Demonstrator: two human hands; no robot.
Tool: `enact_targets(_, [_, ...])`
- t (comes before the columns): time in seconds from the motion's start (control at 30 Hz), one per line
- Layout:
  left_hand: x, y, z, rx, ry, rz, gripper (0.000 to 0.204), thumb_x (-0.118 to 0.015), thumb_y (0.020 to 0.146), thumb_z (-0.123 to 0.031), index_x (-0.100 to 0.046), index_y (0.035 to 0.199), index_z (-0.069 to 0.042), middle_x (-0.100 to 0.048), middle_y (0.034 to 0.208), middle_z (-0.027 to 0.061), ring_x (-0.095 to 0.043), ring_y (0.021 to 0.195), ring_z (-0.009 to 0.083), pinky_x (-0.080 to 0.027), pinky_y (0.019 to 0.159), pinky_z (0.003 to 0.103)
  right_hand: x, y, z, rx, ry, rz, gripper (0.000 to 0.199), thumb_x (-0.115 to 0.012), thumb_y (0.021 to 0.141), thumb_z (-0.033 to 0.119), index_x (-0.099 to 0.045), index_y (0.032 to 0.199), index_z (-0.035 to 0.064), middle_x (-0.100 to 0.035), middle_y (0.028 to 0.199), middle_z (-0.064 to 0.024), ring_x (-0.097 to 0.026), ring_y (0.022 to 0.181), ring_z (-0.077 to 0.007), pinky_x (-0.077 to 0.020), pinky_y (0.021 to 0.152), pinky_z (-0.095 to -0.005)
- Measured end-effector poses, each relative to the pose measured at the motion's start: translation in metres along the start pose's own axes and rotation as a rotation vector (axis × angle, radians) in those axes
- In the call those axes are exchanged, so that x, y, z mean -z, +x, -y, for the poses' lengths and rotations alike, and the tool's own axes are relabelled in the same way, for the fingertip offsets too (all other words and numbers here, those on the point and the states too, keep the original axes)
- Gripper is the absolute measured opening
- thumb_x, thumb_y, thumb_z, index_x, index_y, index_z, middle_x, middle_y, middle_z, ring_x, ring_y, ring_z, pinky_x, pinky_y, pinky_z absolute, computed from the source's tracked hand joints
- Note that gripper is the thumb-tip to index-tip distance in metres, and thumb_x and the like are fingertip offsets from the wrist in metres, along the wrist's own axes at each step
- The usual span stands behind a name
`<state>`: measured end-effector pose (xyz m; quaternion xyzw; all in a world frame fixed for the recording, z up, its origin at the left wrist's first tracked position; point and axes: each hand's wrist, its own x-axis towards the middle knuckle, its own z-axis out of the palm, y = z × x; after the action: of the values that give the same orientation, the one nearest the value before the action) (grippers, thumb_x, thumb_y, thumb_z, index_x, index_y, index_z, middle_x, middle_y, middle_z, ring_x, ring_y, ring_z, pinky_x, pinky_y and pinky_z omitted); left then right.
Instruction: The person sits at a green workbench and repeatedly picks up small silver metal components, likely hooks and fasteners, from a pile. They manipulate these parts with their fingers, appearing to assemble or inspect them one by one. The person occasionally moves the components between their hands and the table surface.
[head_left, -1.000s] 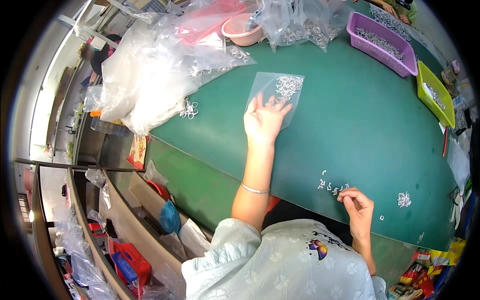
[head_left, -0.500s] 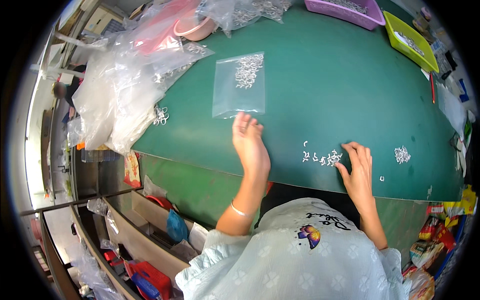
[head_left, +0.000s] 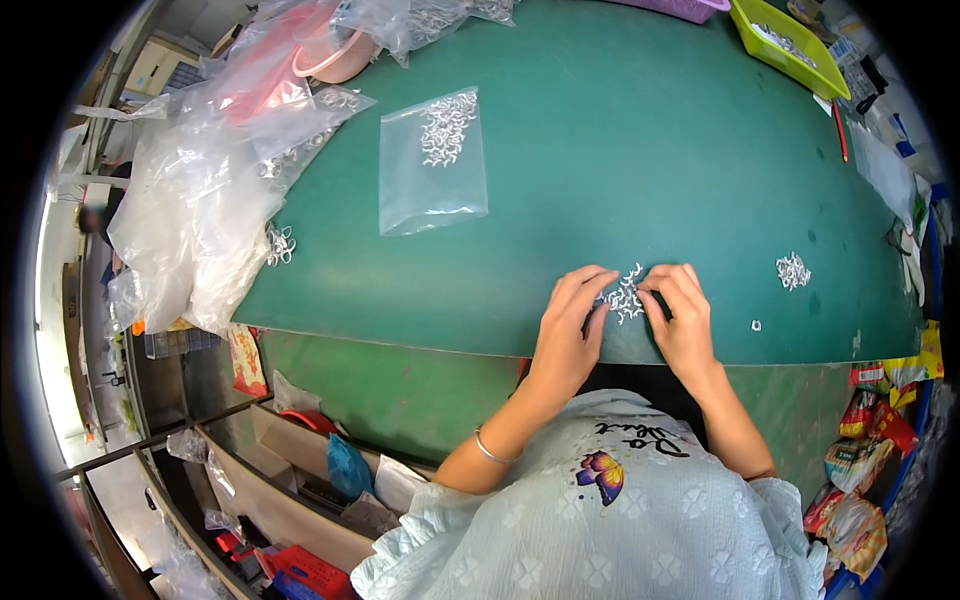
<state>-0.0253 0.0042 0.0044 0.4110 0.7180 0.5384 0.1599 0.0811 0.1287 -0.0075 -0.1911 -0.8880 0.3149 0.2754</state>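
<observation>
On the green table near its front edge lies a small heap of tiny white parts. My left hand and my right hand close in on the heap from both sides, fingertips touching it. A clear zip bag with several of the same white parts lies flat further back, to the left. A second small heap of white parts sits to the right of my right hand.
Crumpled clear plastic bags pile at the table's left edge, with a pink bowl behind. A yellow-green tray stands at the back right, a red pencil near it. Boxes and snack packets lie below the table.
My left hand has left the zip bag and come back to the front edge. Both hands now meet at the heap of white parts, which is gathered tighter.
</observation>
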Motion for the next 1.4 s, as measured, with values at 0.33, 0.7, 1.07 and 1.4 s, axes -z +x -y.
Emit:
enact_targets(0.33, [-0.007,-0.007,0.007,0.027,0.151,-0.001,0.031,-0.064,0.073,0.005,-0.058,0.103,0.0,-0.055,0.099,0.012,-0.056,0.082,0.0257,-0.046,0.072,0.032,0.012,0.003,0.003,0.003,-0.164,0.027,0.019,-0.069,0.068,0.001,-0.059,0.084,0.0012,-0.055,0.089,-0.0089,-0.05,0.08,-0.0261,-0.0413,0.07,-0.0356])
enact_targets(0.7, [-0.011,-0.01,-0.016,0.089,-0.106,-0.072,0.033,-0.065,0.071,0.01,-0.061,0.102,0.0,-0.058,0.089,0.0086,-0.055,0.076,0.014,-0.045,0.068,0.024,0.019,-0.016,0.003,-0.384,0.634,-0.015,0.008,-0.064,0.078,-0.004,-0.06,0.084,-0.0006,-0.061,0.083,-0.0044,-0.053,0.071,-0.0085,-0.0422,0.064,-0.0232])
enact_targets(1.07, [-0.013,-0.016,-0.028,0.062,-0.385,0.068,0.022,-0.063,0.073,0.012,-0.064,0.094,0.005,-0.061,0.087,0.0089,-0.057,0.075,0.0133,-0.047,0.065,0.024,0.039,-0.022,0.022,-0.743,1.319,0.177,0.009,-0.058,0.085,0.002,-0.058,0.094,-0.0019,-0.061,0.089,-0.0047,-0.056,0.082,-0.0091,-0.0454,0.073,-0.0213])
enact_targets(1.4, [-0.01,-0.02,-0.034,0.228,-0.535,0.038,0.012,-0.065,0.075,0.005,-0.065,0.087,0.003,-0.063,0.082,0.0099,-0.059,0.071,0.014,-0.047,0.062,0.023,0.041,-0.027,0.036,-0.423,0.894,0.054,0.016,-0.062,0.078,-0.005,-0.061,0.094,-0.0034,-0.06,0.086,-0.0059,-0.051,0.076,-0.0111,-0.0411,0.069,-0.0232])
